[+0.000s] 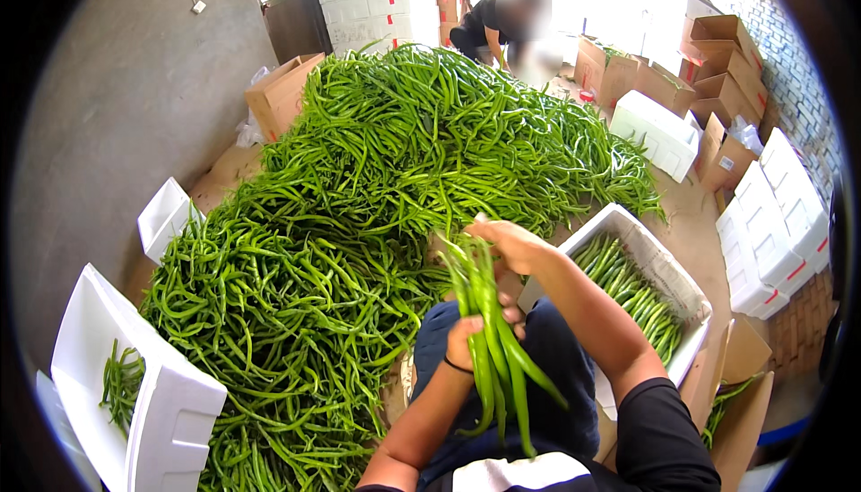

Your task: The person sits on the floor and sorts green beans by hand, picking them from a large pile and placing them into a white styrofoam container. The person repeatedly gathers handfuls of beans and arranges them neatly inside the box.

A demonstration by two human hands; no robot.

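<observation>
My left hand (464,337) grips a bundle of long green chilli peppers (494,351) over my lap, with a dark band around the wrist. The tips hang down towards me and the stem ends point away. My right hand (514,244) is at those stem ends, its fingers bent and partly hidden behind the bundle. Beyond both hands spreads a large heap of loose green peppers (323,236). By my right forearm stands a white foam box (696,320) lined with printed paper, holding peppers laid in rows (632,290).
At lower left, a tilted foam box (178,418) holds a few peppers. An open carton (746,425) with peppers stands at lower right. Foam boxes (773,236) and cartons (726,75) line the right side. Behind the heap, a person (481,24) crouches.
</observation>
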